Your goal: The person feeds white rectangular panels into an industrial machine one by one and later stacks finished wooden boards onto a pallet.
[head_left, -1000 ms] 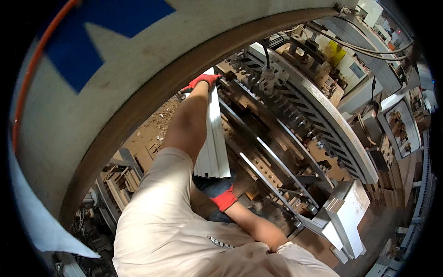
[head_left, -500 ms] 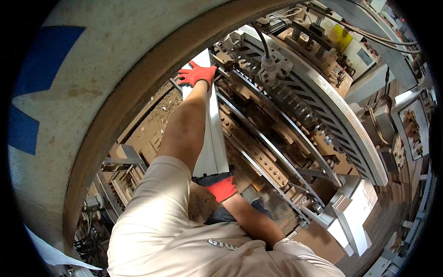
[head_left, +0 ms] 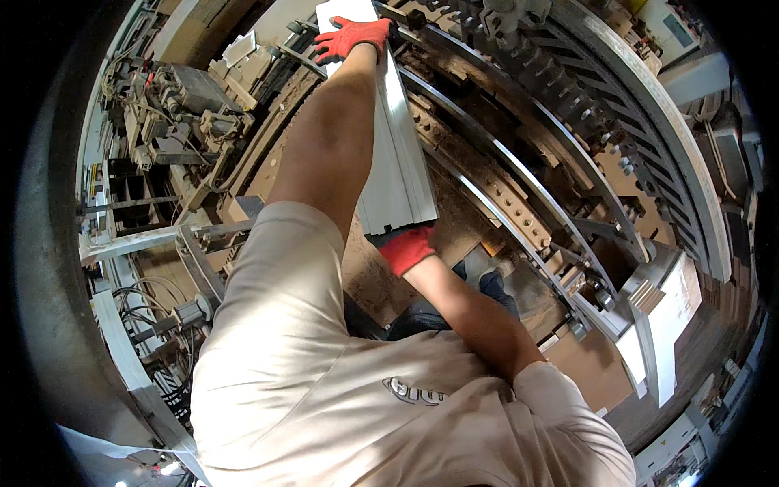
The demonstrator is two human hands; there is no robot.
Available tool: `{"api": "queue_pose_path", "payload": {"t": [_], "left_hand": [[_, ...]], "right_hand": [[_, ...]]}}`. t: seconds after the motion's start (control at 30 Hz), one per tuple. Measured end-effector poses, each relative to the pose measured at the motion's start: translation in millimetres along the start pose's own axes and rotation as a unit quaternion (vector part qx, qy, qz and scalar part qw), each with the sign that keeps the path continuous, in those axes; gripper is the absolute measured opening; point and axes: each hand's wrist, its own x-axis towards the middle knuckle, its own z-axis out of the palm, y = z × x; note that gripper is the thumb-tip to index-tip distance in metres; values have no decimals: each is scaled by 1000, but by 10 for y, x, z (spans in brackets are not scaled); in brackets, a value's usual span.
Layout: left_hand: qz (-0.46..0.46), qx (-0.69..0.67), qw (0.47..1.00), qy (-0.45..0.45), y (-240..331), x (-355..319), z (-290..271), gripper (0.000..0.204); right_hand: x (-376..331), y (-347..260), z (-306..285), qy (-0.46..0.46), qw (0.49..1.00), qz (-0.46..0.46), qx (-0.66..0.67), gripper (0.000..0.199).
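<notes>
A long white grooved panel (head_left: 395, 174) stretches away from me, with notches cut in its near end. Over its far part lies my left hand (head_left: 355, 40) in a red glove with dark palm, its fingers spread across the surface. My right hand (head_left: 408, 250), gloved the same way, is closed around the panel's near end from below; its fingertips are partly hidden by the panel. Shiny metal rails (head_left: 503, 154) of a machine run slantwise just right of the panel.
A curved toothed machine beam (head_left: 649, 105) stands at the right. White boards (head_left: 661, 345) rest at the rails' near right end. Machine frames and cables (head_left: 174, 312) fill the left side. Dusty ground (head_left: 369, 272) shows below the panel.
My view has shifted, so the large grey arched part that covered the left is mostly out of sight. Panel and hands appear higher in the picture, with both hands at the same places on it.
</notes>
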Motion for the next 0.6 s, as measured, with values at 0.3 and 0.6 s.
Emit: {"api": "queue_pose_path", "payload": {"t": [0.3, 0.6], "left_hand": [[7, 3, 1000, -18, -31, -1, 31, 115], [21, 16, 999, -26, -1, -28, 27, 110]], "right_hand": [[39, -631, -56, 197, 723, 238, 618, 65], [-220, -600, 124, 303, 658, 316, 612, 63]]}}
